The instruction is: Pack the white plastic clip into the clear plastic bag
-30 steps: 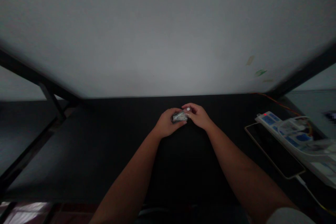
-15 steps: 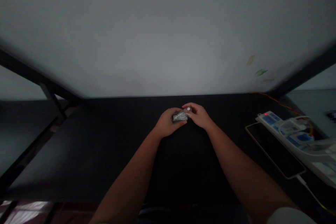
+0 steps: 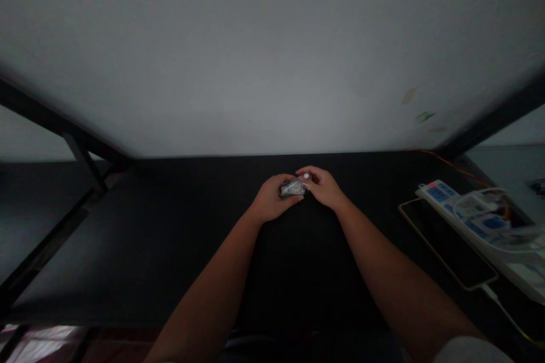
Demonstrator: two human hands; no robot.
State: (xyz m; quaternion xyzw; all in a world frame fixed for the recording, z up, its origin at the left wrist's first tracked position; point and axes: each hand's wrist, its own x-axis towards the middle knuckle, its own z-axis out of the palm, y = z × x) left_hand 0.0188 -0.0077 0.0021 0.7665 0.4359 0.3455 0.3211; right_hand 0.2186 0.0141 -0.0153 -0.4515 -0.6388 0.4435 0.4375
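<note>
Near the middle of the black table, a small item in clear, shiny wrapping [image 3: 292,188] lies between my two hands. My left hand [image 3: 273,198] is wrapped round its left side, with the thumb along the near edge. On the other side, my right hand [image 3: 322,186] pinches the right end of the wrapping, where a small white round spot [image 3: 306,176] shows. The wrapping hides what exactly is inside.
At the right, a phone [image 3: 449,244] with a white cable lies beside a white and blue power strip [image 3: 443,195] with a red light and plugged-in chargers. A pale wall [image 3: 264,68] rises behind the black table [image 3: 170,249]. Dark metal posts stand at both sides.
</note>
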